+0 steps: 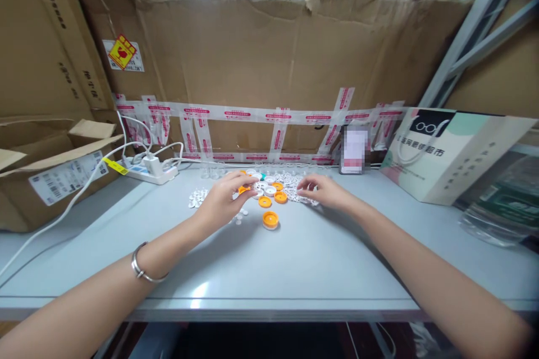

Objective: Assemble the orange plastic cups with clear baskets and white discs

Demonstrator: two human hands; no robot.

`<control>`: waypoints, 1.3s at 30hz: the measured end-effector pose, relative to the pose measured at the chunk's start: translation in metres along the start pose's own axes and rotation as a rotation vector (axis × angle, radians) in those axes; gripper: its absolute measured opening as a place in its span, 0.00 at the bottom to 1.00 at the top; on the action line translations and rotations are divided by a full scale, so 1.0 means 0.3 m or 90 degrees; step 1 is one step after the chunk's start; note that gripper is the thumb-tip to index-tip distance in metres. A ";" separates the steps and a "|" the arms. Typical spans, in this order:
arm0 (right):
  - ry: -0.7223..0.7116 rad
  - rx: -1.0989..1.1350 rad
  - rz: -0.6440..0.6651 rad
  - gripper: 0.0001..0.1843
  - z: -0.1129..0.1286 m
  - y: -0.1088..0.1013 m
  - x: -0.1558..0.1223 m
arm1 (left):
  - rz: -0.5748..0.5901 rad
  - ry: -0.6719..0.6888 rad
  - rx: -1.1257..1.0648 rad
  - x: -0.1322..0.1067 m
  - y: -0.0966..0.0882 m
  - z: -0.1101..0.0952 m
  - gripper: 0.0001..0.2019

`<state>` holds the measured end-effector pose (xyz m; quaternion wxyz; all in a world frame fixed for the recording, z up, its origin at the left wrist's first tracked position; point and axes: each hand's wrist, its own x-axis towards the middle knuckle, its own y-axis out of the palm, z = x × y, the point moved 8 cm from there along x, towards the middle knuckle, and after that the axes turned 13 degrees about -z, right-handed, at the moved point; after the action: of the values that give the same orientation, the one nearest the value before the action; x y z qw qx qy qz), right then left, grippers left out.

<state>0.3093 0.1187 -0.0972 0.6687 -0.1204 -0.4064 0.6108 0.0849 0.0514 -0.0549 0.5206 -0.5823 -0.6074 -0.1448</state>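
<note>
Grip: left hand (pixel 223 199) pinches orange cap (pixel 243 188) beside cap pile (pixel 272 188); right hand (pixel 324 190) rests on pile, hold unclear. Caps likely light, stiff; take by rims.

At two o'clock in your view, the white and mint paper bag (pixel 455 151) carries a black patch with a looping white logo that reads like "oof", and below it a row of dark Chinese characters ending in 超市. At ten o'clock the cardboard wall (pixel 269 56) bears a white label (pixel 133 61) in print too small to read, overlaid by a yellow diamond sticker (pixel 122 51) with a red mark, and the tape strips (pixel 252 114) at twelve o'clock repeat red lettering you cannot make out. At nine o'clock the barcode label (pixel 67 178) on the box (pixel 25 202) is illegible too.
</note>
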 end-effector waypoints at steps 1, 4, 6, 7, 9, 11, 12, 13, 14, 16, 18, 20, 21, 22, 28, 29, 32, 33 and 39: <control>-0.025 -0.014 0.011 0.10 0.016 0.019 -0.011 | 0.002 0.000 0.001 -0.001 0.002 0.002 0.11; -0.106 -0.075 0.040 0.12 0.063 0.068 -0.031 | 0.014 -0.006 0.007 -0.003 0.009 0.003 0.11; -0.132 -0.101 0.049 0.10 0.072 0.086 -0.032 | 0.027 -0.011 0.010 -0.005 0.014 0.003 0.10; -0.132 -0.102 0.048 0.09 0.069 0.088 -0.029 | 0.034 -0.013 0.011 -0.006 0.017 0.003 0.10; -0.123 -0.099 0.038 0.07 0.056 0.083 -0.022 | 0.042 -0.017 0.012 -0.009 0.020 0.004 0.10; -0.106 -0.094 0.024 0.06 0.042 0.069 -0.015 | 0.046 -0.018 0.013 -0.011 0.021 0.005 0.10; -0.093 -0.089 0.016 0.06 0.036 0.059 -0.012 | 0.047 -0.017 0.012 -0.011 0.021 0.005 0.10; -0.078 -0.082 0.008 0.07 0.030 0.049 -0.009 | 0.048 -0.017 0.012 -0.012 0.021 0.004 0.10; -0.062 -0.074 0.000 0.07 0.024 0.038 -0.007 | 0.050 -0.017 0.013 -0.012 0.021 0.003 0.10; -0.025 -0.054 -0.012 0.08 0.012 0.018 -0.003 | 0.056 -0.019 0.012 -0.013 0.023 0.002 0.10; 0.013 -0.028 -0.017 0.10 -0.005 0.005 0.000 | 0.063 -0.019 0.011 -0.014 0.026 0.002 0.10; 0.055 0.007 -0.015 0.12 -0.029 0.000 0.001 | 0.072 -0.017 0.011 -0.015 0.030 0.001 0.11; 0.076 0.026 -0.015 0.14 -0.043 0.001 0.003 | 0.076 -0.016 0.012 -0.016 0.032 0.002 0.11; 0.097 0.044 -0.016 0.16 -0.057 0.001 0.004 | 0.080 -0.014 0.012 -0.017 0.034 0.002 0.11; 0.188 0.133 -0.028 0.20 -0.119 0.003 0.014 | 0.085 -0.001 0.013 -0.018 0.034 0.001 0.11; 0.198 0.144 -0.026 0.20 -0.122 0.002 0.014 | 0.086 0.001 0.014 -0.018 0.035 0.001 0.11; 0.220 0.164 -0.021 0.20 -0.127 -0.003 0.015 | 0.092 0.000 0.014 -0.019 0.038 0.004 0.10; 0.225 0.166 -0.021 0.19 -0.127 -0.004 0.015 | 0.092 -0.001 0.013 -0.019 0.039 0.006 0.10; 0.215 0.152 -0.029 0.19 -0.118 0.004 0.011 | 0.088 0.006 0.011 -0.022 0.041 0.011 0.10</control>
<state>0.3326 0.1339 -0.1193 0.7506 -0.1319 -0.2160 0.6103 0.0925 0.0536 -0.0668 0.5374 -0.6176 -0.5644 -0.1056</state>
